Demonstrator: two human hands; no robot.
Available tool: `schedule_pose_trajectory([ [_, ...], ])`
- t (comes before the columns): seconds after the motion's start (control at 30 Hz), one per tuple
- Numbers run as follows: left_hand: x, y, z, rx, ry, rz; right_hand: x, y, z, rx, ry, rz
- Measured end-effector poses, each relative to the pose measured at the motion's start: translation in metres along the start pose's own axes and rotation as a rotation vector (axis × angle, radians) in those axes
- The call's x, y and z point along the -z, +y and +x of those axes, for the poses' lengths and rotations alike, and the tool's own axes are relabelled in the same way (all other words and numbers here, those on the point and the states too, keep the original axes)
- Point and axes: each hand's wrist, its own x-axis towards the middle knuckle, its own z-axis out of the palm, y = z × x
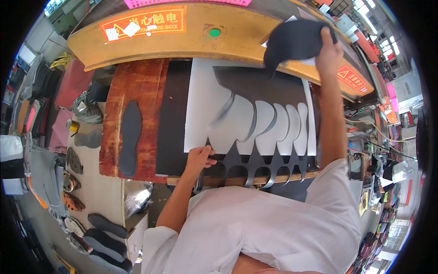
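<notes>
High at the right, my right hand is closed on the edge of a dark, rounded, flat cut piece, held above the work surface beside the yellow beam. At the near edge, the fingers of my left hand are pinched on a strip of a thin black sheet with curved cut-outs. This cut-out sheet lies over a white board, and its narrow strips droop past the front edge. White shows through its rounded openings.
A yellow machine beam with warning labels and a green button spans the far side. Left of the white board, a dark sole-shaped piece lies on a red-brown board. Shoes and several dark insoles sit farther left.
</notes>
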Motion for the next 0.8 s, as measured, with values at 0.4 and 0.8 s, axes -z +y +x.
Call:
schedule_pose_trajectory([
  [0.4,0.002,0.177,-0.080,-1.171,0.287,0.655,-0.043,-0.106,-0.021,-0.387,-0.306,0.281],
  [0.8,-0.004,0.144,-0.097,-0.254,-0.575,-0.444,-0.156,-0.016,-0.186,-0.616,-0.403,0.297],
])
